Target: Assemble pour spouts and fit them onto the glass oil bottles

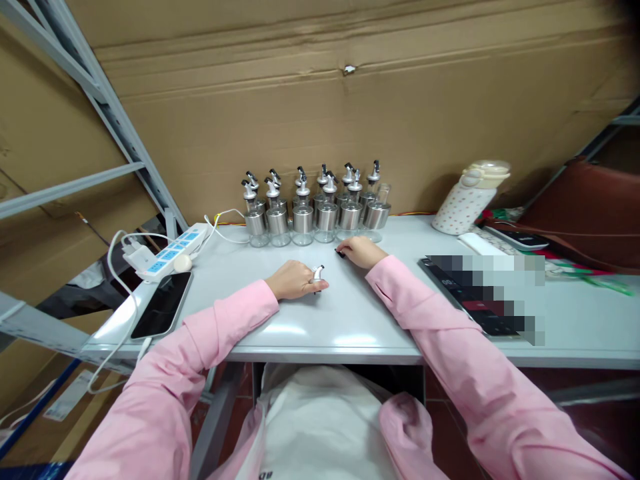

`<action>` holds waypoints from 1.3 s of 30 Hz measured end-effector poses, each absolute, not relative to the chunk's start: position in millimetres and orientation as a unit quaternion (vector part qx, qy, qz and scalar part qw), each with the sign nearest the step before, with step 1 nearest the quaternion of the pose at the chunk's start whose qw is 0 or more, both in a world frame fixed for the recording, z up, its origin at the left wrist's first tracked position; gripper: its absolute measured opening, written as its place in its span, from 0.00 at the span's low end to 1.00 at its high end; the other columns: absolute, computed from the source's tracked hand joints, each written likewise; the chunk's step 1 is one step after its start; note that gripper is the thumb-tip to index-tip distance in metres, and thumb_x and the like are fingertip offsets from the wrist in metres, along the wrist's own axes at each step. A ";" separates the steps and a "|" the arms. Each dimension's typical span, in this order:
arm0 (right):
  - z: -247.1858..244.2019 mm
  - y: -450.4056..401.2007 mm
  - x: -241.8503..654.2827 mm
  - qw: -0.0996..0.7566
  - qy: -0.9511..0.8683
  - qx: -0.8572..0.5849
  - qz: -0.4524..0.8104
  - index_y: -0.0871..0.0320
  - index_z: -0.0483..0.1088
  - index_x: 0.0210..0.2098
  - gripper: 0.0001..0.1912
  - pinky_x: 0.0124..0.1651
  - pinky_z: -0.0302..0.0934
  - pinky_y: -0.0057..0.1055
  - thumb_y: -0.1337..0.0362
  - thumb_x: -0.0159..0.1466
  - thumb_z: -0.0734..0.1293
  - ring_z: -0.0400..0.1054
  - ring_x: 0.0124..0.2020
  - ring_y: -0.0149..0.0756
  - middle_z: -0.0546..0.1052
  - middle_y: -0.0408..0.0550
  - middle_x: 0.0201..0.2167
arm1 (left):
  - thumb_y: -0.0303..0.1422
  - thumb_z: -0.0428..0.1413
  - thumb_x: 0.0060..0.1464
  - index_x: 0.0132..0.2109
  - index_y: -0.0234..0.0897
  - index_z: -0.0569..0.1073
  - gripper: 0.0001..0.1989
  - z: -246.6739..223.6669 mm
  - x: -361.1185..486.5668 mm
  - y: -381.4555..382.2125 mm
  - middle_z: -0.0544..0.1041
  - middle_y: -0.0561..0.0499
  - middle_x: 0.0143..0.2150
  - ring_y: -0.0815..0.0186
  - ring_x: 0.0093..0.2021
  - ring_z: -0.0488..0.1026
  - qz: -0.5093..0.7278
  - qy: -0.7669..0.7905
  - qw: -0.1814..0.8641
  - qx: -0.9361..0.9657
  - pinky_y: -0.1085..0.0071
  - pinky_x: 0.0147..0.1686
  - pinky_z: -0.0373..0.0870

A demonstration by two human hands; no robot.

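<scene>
My left hand (296, 280) is closed around a silver pour spout (319, 272), whose tip sticks up between thumb and fingers. To its right, my right hand (364, 252) pinches a small black piece (340, 253) just above the table; its exact kind is too small to make out. Beyond both hands stand several glass oil bottles (303, 220) with steel bands, in two rows. Most carry silver spouts with black tips. At the right end of the front row, one bottle (377, 215) shows a bare glass neck.
On the left lie a power strip (175, 253) with white cables and a phone (163, 305). To the right are a partly blurred tablet-like device (450, 287), a dotted tumbler (463, 200) and a brown bag (575, 207). Cardboard (300, 120) walls the table's back.
</scene>
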State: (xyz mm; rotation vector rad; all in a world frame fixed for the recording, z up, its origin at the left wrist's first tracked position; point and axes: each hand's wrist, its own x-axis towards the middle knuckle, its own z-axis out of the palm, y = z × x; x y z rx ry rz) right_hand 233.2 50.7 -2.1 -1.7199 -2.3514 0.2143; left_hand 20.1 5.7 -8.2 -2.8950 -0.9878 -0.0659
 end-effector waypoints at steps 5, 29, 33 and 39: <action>-1.7 48.9 228.9 0.154 -0.826 -0.534 0.093 0.63 0.76 0.40 0.15 0.51 0.58 0.32 0.73 0.62 0.58 0.71 0.47 0.41 0.78 0.57 0.44 | 0.49 0.32 0.64 0.24 0.34 0.75 0.37 -9.5 17.7 8.3 0.77 0.45 0.25 0.68 0.24 0.69 -0.038 -0.309 0.025 -0.950 0.69 0.25 0.48; 13.5 18.9 204.4 0.186 -0.846 -0.321 0.382 0.57 0.58 0.21 0.24 0.29 0.52 0.28 0.43 0.60 0.56 0.53 0.21 0.27 0.61 0.37 0.17 | 0.52 0.33 0.62 0.25 0.34 0.74 0.36 -15.2 14.4 11.7 0.78 0.46 0.27 0.66 0.27 0.72 -0.066 -0.318 0.011 -0.946 0.70 0.26 0.52; 13.6 18.6 204.6 0.173 -0.840 -0.333 0.391 0.57 0.56 0.20 0.25 0.26 0.49 0.28 0.41 0.59 0.56 0.49 0.19 0.26 0.57 0.35 0.16 | 0.53 0.35 0.61 0.23 0.34 0.72 0.35 -16.5 16.4 12.0 0.77 0.46 0.26 0.66 0.26 0.72 -0.062 -0.320 0.028 -0.945 0.70 0.26 0.52; 12.9 16.8 204.6 0.175 -0.827 -0.357 0.398 0.56 0.54 0.19 0.26 0.25 0.47 0.28 0.40 0.58 0.55 0.47 0.19 0.25 0.55 0.35 0.15 | 0.54 0.40 0.60 0.25 0.33 0.73 0.32 -13.6 20.2 9.9 0.77 0.46 0.27 0.66 0.27 0.72 -0.044 -0.311 0.067 -0.947 0.70 0.27 0.53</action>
